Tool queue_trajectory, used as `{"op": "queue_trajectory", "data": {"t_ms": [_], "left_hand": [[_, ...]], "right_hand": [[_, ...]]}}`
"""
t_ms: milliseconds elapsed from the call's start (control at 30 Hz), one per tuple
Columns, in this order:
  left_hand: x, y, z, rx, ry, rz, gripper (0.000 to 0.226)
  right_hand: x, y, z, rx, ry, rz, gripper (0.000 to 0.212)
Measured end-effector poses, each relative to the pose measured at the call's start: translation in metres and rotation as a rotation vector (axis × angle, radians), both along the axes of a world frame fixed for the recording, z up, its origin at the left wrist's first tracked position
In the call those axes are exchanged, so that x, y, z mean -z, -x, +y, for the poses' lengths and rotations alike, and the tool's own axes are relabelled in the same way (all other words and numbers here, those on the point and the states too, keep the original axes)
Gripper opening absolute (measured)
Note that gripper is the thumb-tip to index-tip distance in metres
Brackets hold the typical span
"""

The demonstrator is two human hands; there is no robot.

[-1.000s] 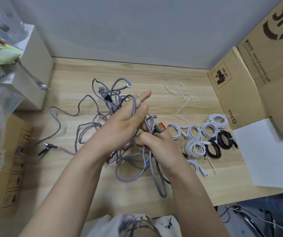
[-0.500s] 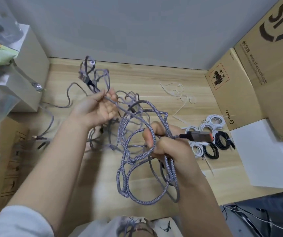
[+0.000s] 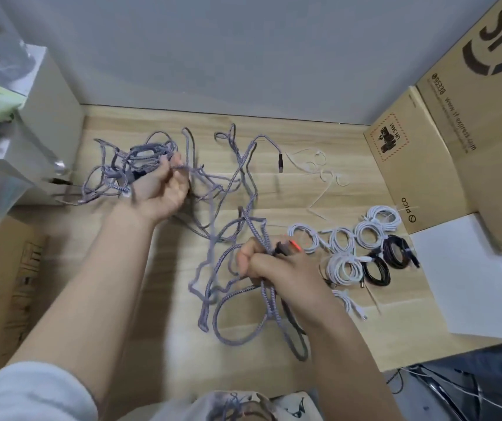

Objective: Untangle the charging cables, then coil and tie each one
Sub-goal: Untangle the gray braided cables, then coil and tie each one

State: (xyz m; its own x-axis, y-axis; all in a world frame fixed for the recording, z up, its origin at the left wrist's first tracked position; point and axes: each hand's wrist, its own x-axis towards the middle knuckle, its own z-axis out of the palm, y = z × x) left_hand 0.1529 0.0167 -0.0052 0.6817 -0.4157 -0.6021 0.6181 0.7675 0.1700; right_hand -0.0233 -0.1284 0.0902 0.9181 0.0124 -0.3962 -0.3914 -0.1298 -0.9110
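Note:
A tangle of grey braided charging cables (image 3: pixel 222 208) stretches across the wooden table (image 3: pixel 289 138). My left hand (image 3: pixel 161 189) grips a bunched knot of these cables at the upper left, raised off the table. My right hand (image 3: pixel 277 268) grips several strands lower down, together with a plug that has an orange tip (image 3: pixel 292 247). Loops hang below my right hand. A loose cable end with a dark plug (image 3: pixel 280 164) lies toward the back. Several coiled white cables (image 3: pixel 342 267) and two coiled black cables (image 3: pixel 377 271) lie at the right.
Loose white ties (image 3: pixel 319 171) lie at the back right. Cardboard boxes (image 3: pixel 419 159) and a white sheet (image 3: pixel 468 278) crowd the right side. A white box (image 3: pixel 43 123) and plastic bags stand at the left. More cardboard sits lower left.
My hands have pulled apart: the left moved up and left with its bunch, the right dropped down. The cables now stretch between them, and one plug end has come loose at the back.

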Motion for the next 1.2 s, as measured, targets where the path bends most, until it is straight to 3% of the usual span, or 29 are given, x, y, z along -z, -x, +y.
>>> {"op": "queue_trajectory", "data": {"t_ms": [167, 267, 367, 433, 700, 833, 967, 1033, 1200], "left_hand": [[-0.011, 0.029, 0.006, -0.112, 0.323, 0.084, 0.011], [-0.008, 0.044, 0.005, -0.037, 0.374, 0.036, 0.04], [-0.008, 0.062, -0.008, 0.091, 0.172, -0.092, 0.049], [-0.008, 0.07, -0.016, 0.18, -0.031, -0.235, 0.05], [-0.014, 0.08, -0.017, 0.282, -0.294, -0.434, 0.049], [-0.024, 0.078, -0.015, 0.254, -0.679, -0.343, 0.019], [-0.011, 0.059, 0.003, 0.101, -0.837, -0.317, 0.025], [0.003, 0.046, 0.013, 0.072, -0.787, -0.275, 0.026], [0.02, 0.019, 0.03, -0.077, -0.467, 0.079, 0.026]], "right_hand": [[0.018, -0.005, 0.006, 0.085, 0.045, 0.111, 0.02], [0.019, -0.01, 0.007, 0.136, 0.012, 0.128, 0.024], [0.027, -0.019, 0.016, 0.17, 0.018, 0.147, 0.024], [0.036, -0.024, 0.026, 0.164, 0.043, 0.118, 0.036], [0.038, -0.023, 0.037, 0.25, -0.085, 0.017, 0.027], [0.033, -0.022, 0.03, 0.369, -0.161, 0.0, 0.036], [0.021, -0.015, 0.017, 0.399, -0.13, -0.063, 0.045], [0.012, -0.012, 0.014, 0.387, -0.107, -0.109, 0.049], [-0.006, -0.005, 0.007, 0.377, -0.16, -0.123, 0.042]]}}
